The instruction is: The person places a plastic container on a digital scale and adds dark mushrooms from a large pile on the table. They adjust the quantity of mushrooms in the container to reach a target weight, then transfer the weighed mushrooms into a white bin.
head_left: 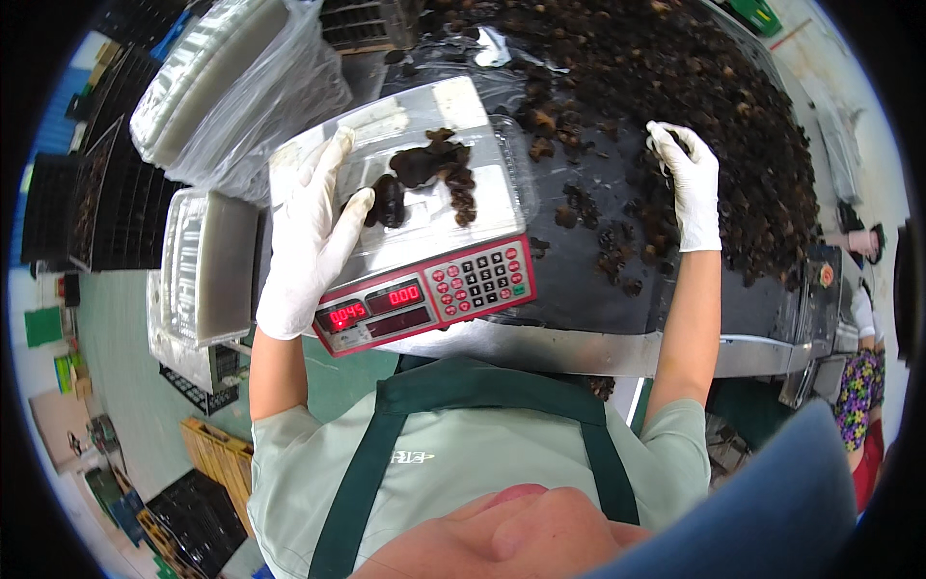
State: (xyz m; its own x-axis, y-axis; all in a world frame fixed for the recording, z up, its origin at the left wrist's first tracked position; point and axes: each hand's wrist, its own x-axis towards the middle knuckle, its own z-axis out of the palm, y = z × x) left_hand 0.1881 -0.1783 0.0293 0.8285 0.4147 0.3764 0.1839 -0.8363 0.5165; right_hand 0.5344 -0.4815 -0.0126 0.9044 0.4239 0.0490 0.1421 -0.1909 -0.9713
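My left hand (311, 217), in a white glove, rests at the left side of a digital scale (485, 279) with its thumb and fingers spread. Several dark wood ear mushroom pieces (427, 166) lie in a clear plastic tray (362, 250) on the scale's pan. The left thumb tip meets the edge of one dark piece, or nearly so. Also gloved, my right hand (687, 181) hovers by the left edge of a large wood ear heap (752, 159). Its thumb and forefinger curl together; whether anything sits between them is unclear. Red digits glow on the scale's display.
Stacked clear trays in plastic wrap (239, 87) stand at the upper left, with another tray stack (210, 268) below. Loose mushroom pieces (615, 250) dot the dark tabletop (571, 297). Its metal edge (579, 346) runs before me. Another person's gloved hand (863, 311) shows far right.
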